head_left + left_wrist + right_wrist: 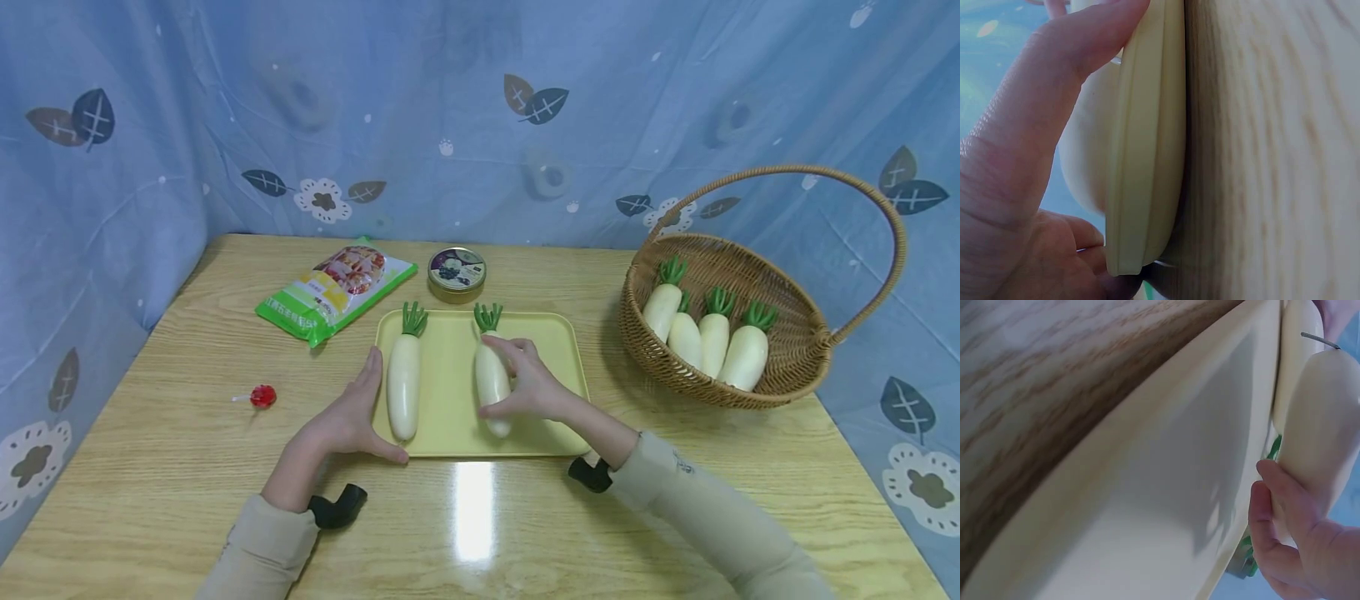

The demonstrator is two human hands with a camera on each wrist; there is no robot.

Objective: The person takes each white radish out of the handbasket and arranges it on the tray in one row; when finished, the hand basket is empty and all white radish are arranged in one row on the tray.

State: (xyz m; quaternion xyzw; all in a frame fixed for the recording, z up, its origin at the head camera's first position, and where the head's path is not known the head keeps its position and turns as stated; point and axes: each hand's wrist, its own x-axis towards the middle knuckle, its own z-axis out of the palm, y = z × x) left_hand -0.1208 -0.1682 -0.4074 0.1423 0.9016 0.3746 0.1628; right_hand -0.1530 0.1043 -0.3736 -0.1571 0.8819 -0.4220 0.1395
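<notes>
A yellow tray [450, 383] lies on the table with two white radishes over it, both green-topped. My right hand [528, 383] grips the right white radish [491, 375] between thumb and fingers. In the right wrist view this radish [1322, 425] is tilted and looks raised off the tray. The left white radish [403, 387] lies lengthwise along the tray's left side. My left hand [348, 417] holds the tray's near left corner, thumb on the near rim and fingers along the left side. In the left wrist view, the thumb crosses the tray's rim [1138, 156]; some fingertips are hidden.
A wicker basket [806, 333] with several white radishes stands at the right, its handle arching high. Behind the tray are a green snack bag [337, 292] and a round tin [457, 275]. A red lollipop [262, 396] lies at the left. A blue curtain [450, 125] hangs behind.
</notes>
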